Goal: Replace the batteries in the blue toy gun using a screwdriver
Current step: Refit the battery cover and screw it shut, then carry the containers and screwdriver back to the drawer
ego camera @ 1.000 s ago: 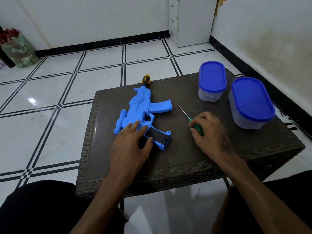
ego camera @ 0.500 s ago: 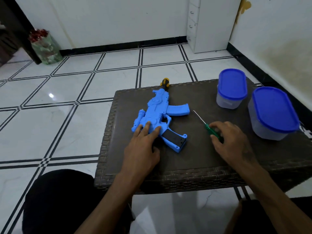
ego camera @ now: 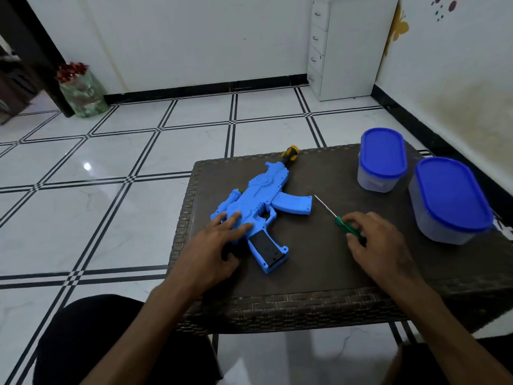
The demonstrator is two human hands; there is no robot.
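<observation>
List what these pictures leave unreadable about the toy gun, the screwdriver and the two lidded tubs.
Head view only:
- Blue toy gun: rear part covered by the left hand; any screw on the black grip panel too small to see.
- Green screwdriver: handle end hidden under the right hand; tip type too small.
- Two tubs: contents hidden by blue lids and cloudy walls.
- Yellow-black object: mostly hidden behind the gun's muzzle.

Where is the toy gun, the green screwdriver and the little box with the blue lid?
toy gun (ego camera: 258, 194): head view, blue body.
green screwdriver (ego camera: 344, 225): head view, handle.
little box (ego camera: 382, 151): head view, lid.
</observation>
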